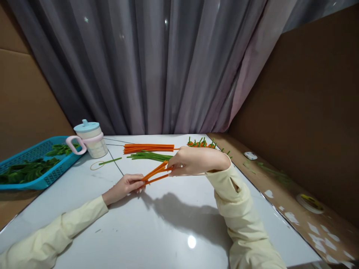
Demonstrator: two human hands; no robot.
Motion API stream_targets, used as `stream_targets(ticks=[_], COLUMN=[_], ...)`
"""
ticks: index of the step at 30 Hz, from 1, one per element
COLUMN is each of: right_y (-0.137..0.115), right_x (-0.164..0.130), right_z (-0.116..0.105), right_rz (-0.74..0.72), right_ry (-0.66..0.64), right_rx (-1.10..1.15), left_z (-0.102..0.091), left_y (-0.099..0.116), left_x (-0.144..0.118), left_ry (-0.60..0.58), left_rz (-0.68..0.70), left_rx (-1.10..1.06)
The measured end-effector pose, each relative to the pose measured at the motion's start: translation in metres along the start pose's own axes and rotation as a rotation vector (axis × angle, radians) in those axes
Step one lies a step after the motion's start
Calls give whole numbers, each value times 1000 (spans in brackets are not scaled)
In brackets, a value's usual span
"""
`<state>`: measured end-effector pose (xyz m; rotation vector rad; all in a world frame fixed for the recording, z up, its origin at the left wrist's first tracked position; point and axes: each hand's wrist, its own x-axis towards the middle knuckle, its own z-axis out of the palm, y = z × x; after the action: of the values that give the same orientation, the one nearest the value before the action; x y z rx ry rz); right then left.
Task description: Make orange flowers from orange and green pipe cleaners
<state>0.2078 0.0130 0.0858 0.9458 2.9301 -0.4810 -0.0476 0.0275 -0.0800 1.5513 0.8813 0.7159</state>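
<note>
- Over the middle of the white bench (157,231), two hands hold a few orange fuzzy sticks (155,173) between them.
- The left hand (126,185) rests low on the bench and pinches the near ends of the sticks with its fingertips.
- The right hand (193,160) is lifted a little and closes around the far ends, so the sticks slope up from left to right.
- The held sticks look mostly straight, fanned out a bit at the left end. They are not bent into any shape yet, so this piece looks just begun.
- Behind the hands, a pile of orange sticks (148,148) lies flat, with a pile of green sticks (150,156) just beside it. Many sticks look unused.
- At the far edge, a small row of orange shapes with green tops (202,143) sits together. These look finished, so some of the work is done.
- One green stick with a thin loop (105,163) lies alone, left of the piles.
- On the left, a blue basket (42,179) holds green leafy bits, and a cup with a pink handle (91,139) stands just beside it.
</note>
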Motion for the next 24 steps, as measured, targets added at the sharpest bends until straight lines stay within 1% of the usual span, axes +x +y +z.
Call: stream_targets(ticks=[4,7,9,11,13,15,17,19,20,21,22,24], right_y=[5,10,13,16,23,38,61,86,97,107,115,124], right_x=[1,2,1,-3,-10,-23,-41,-58,-65,-71,-75,-75], right_z=[0,0,-1,-4,-9,-13,-18,-20,-21,-21,-21,-19], right_rz=[47,94,129,153,190,257,344,447,497,518,511,483], right_ry=[-48,-93,-110,-94,-80,-66,-4,101,136,165,196,262], right_rx=[-16,16,35,21,52,155,258,332,361,392,428,476], left_z=[2,3,3,2,-2,-6,-9,-11,-10,-9,-7,-2], left_y=[4,10,15,19,21,18,13,6,2,-1,-3,-6], left_x=[0,0,1,2,3,4,5,4,3,2,0,-2], left_ry=[43,85,107,139,182,251,371,463,467,439,385,250], left_rz=[-68,-65,-31,20,85,226,473,738,843,919,966,992], left_rx=[-36,-14,25,86,181,334,531,733,828,913,986,1079])
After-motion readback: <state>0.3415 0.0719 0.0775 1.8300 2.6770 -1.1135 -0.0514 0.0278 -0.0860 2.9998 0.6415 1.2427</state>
